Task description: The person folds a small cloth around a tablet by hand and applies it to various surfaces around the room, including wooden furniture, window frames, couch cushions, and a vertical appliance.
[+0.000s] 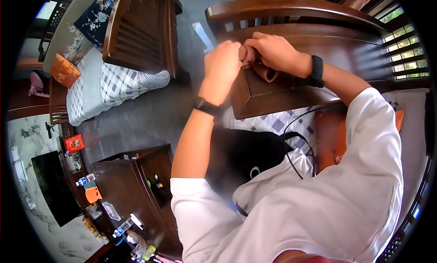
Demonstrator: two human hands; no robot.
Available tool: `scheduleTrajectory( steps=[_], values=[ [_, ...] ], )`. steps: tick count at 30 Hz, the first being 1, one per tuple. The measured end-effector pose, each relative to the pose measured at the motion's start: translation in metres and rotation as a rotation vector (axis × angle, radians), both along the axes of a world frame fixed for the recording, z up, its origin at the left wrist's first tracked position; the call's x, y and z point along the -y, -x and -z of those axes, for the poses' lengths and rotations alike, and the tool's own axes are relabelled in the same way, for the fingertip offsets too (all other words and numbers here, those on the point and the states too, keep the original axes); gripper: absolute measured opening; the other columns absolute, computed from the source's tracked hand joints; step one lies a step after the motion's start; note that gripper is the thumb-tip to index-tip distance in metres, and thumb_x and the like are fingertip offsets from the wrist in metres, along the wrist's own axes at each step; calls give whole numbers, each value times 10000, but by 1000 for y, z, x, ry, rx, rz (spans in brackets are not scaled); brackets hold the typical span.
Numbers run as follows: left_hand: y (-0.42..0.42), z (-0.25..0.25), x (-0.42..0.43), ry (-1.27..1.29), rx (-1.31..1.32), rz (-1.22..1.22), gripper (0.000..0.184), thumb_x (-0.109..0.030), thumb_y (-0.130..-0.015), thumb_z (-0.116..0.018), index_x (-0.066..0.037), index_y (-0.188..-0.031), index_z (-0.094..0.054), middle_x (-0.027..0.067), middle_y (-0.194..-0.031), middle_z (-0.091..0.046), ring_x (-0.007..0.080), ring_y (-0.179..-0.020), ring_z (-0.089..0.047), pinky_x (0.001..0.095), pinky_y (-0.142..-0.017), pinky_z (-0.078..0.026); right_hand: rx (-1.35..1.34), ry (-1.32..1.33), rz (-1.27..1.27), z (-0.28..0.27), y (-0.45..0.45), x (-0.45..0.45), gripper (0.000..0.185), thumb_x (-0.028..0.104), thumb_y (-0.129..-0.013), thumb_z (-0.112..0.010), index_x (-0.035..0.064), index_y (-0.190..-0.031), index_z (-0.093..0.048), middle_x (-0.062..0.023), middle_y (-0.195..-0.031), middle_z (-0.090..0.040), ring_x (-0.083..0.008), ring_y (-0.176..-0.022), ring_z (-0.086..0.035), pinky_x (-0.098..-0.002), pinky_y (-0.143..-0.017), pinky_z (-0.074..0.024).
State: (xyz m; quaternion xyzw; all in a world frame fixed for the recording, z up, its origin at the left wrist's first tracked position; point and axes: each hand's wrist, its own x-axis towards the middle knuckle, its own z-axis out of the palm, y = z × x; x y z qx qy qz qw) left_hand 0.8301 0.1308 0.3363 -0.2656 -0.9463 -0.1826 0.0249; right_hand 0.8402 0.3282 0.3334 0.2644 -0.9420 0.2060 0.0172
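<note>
Between the left hand (pixel 221 66) and the right hand (pixel 276 52), a small brown object (pixel 247 57) is held; its kind cannot be told, as it is largely covered by the fingers. Both hands are closed on it from opposite sides, and they are brought close together. The left hand's fingers are curled in, with the back of the hand turned upward; by the right hand, the object is pinched with bent fingers. Just under the right hand, a brown rounded piece (pixel 266 74) with an opening is seen; whether it is joined to the held object cannot be told. A dark band is worn on each wrist. Beneath and beyond the hands, dark wooden furniture (pixel 287 92) is spread. Nearer the body than the hands, a black cable (pixel 287 160) is looped beside an orange cushion (pixel 330 136). Well to the left of the hands, a seat is covered by a checked cloth (pixel 120 83).
</note>
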Motion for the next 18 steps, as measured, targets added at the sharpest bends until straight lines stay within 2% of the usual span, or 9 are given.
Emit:
scheduleTrajectory(
  steps=[1,4,8,9,11,12,15,16,18],
  values=[
    [5,-5,-4,26,12,-2,229,-109,-754,-766,-35,-942,-656,143,-983,-670,387,-930,-660,458,-773,-552,-8,8,6,-1,6,-1,391,-31,-746,-627,107,-1112,-645,-144,-994,-612,-380,-950,-635,-455,-784,-531],
    [29,6,-24,0,-81,35,90,-68,-779,-654,-97,-858,-684,129,-941,-660,364,-893,-659,464,-754,-538,-38,-18,86,-2,18,-15,385,-16,-768,-634,127,-1126,-645,-141,-1009,-612,-376,-964,-635,-451,-797,-534],
    [43,3,-76,103,56,82,220,-245,-879,-589,-86,-935,-730,176,-1004,-689,380,-941,-670,485,-793,-550,-91,-75,185,5,21,-57,361,0,-795,-632,142,-1127,-649,-135,-1035,-612,-371,-974,-638,-447,-818,-536],
    [43,12,-89,16,-12,126,182,-189,-846,-609,-86,-919,-740,181,-1013,-692,375,-938,-676,478,-791,-553,-43,-124,204,-1,16,-69,354,8,-804,-628,145,-1129,-654,-137,-1045,-613,-373,-982,-637,-445,-832,-536],
    [20,0,-125,75,0,156,87,-94,-739,-721,-71,-814,-759,156,-958,-712,332,-906,-707,428,-819,-572,-83,-152,238,-1,-11,-101,344,-3,-799,-630,131,-1115,-654,-151,-1042,-611,-386,-981,-637,-450,-830,-535],
    [9,-5,-131,115,4,199,98,-83,-726,-728,-72,-819,-757,157,-952,-704,328,-895,-707,421,-809,-573,-77,-149,252,-4,-23,-105,344,-9,-794,-631,126,-1110,-653,-156,-1037,-609,-390,-979,-637,-451,-827,-536],
    [-20,3,-124,46,-25,266,94,-79,-731,-694,-40,-813,-720,183,-937,-677,362,-853,-698,447,-769,-568,-3,-216,225,-8,-56,-108,333,-24,-762,-634,109,-1067,-644,-159,-1009,-600,-396,-923,-641,-457,-795,-538],
    [-31,4,-117,13,-20,295,96,-82,-746,-661,-24,-814,-696,196,-934,-667,387,-843,-689,471,-755,-563,-17,-215,218,-12,-69,-101,245,22,-767,-663,125,-988,-638,-146,-991,-612,-372,-903,-660,-442,-759,-550],
    [-57,4,-95,-4,10,325,123,-93,-758,-672,-24,-858,-651,185,-932,-624,379,-811,-680,477,-735,-557,-8,-147,143,-14,-91,-88,212,48,-766,-649,119,-965,-635,-144,-948,-596,-368,-858,-647,-444,-728,-547]
  ],
)
